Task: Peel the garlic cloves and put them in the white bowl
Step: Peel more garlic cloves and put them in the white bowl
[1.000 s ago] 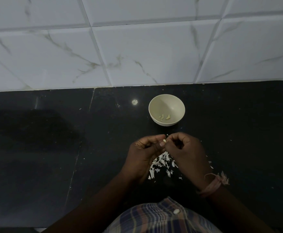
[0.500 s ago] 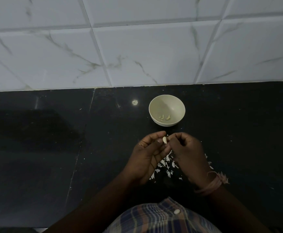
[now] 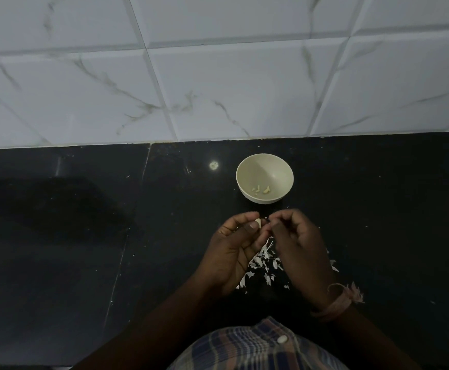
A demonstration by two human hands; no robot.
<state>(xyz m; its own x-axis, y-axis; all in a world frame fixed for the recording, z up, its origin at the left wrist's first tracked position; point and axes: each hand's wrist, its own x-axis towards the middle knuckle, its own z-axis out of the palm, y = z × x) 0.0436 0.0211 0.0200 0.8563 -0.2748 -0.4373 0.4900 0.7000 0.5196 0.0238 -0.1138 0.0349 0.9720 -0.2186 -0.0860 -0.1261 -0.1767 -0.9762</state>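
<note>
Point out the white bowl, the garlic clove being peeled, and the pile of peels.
white bowl [image 3: 247, 166]: head view, on its inner wall.
garlic clove [image 3: 258, 222]: head view, on its exposed tip.
pile of peels [image 3: 264, 261]: head view, on a scrap between the wrists.

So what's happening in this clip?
A person is peeling garlic over a black counter. The left hand pinches a pale clove at its fingertips while the right hand picks at it. Skins lie scattered beneath the hands. The white bowl just beyond holds a few peeled pieces.
</note>
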